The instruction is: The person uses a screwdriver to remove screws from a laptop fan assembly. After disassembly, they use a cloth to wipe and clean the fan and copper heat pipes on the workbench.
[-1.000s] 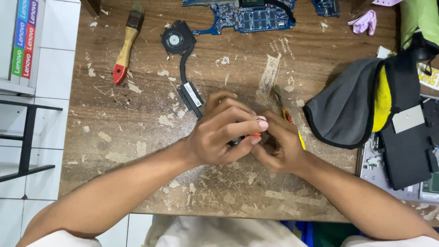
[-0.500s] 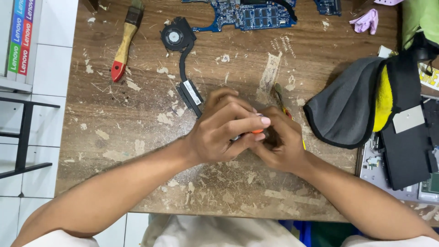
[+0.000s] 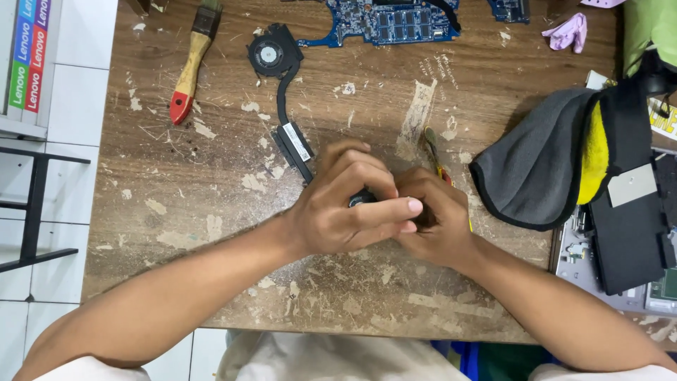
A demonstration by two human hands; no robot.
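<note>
Head view shows the left hand (image 3: 338,212) and right hand (image 3: 437,222) pressed together, clamped around a small dark part (image 3: 362,197) mid-table beside the fan with heat pipe (image 3: 276,70), work seemingly unfinished, though the fingers hide its progress.

Your two hands meet at the middle of the worn table (image 3: 211,212), left hand (image 3: 345,208) overlapping the right hand (image 3: 437,226), with a small dark part (image 3: 361,197) pinched between them and mostly hidden. Behind the left hand lies the cooling fan with its heat pipe (image 3: 278,77), running toward your knuckles; the brush (image 3: 190,63) sits to its left, the circuit board (image 3: 395,21) at the far edge. A screwdriver (image 3: 431,144) pokes out behind the right hand; to the right, a folded cloth (image 3: 543,162) overlaps the table edge beside an opened laptop base (image 3: 635,233).
</note>
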